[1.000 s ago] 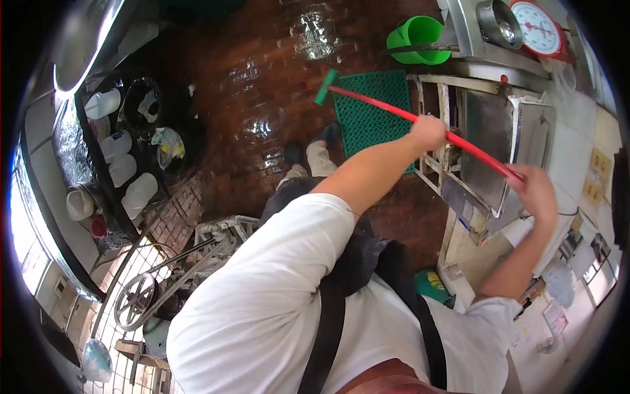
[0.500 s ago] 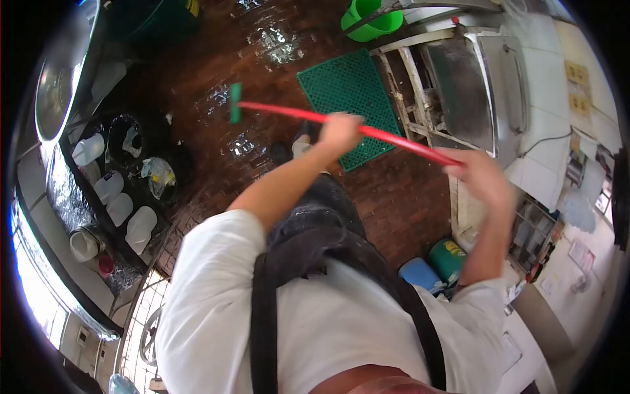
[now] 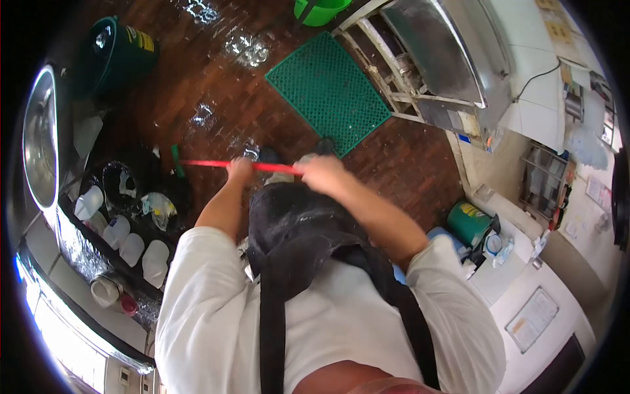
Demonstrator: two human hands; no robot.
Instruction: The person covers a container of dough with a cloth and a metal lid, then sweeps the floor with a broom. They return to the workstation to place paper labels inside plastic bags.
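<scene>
A red pole (image 3: 210, 163) runs nearly level across the middle of the view, with a green head (image 3: 177, 161) at its left end above the wet brown floor (image 3: 216, 85). My left hand (image 3: 241, 172) is closed round the pole partway along. Farther right, my right hand (image 3: 321, 175) grips it close to its other end. Both arms reach forward past the dark apron (image 3: 302, 217). Beyond my hands a green perforated mat (image 3: 328, 92) lies on the floor near my feet.
White plastic jugs (image 3: 131, 249) and black bags (image 3: 121, 184) stand at the left. A dark green bin (image 3: 121, 56) is at upper left, a bright green bucket (image 3: 321, 12) at the top. A metal frame stand (image 3: 400, 62) borders the mat; a green container (image 3: 469, 223) sits at right.
Both hands and the pole have swung left and closer to my body. The green head moved left and down. My view has shifted, showing more of the right side.
</scene>
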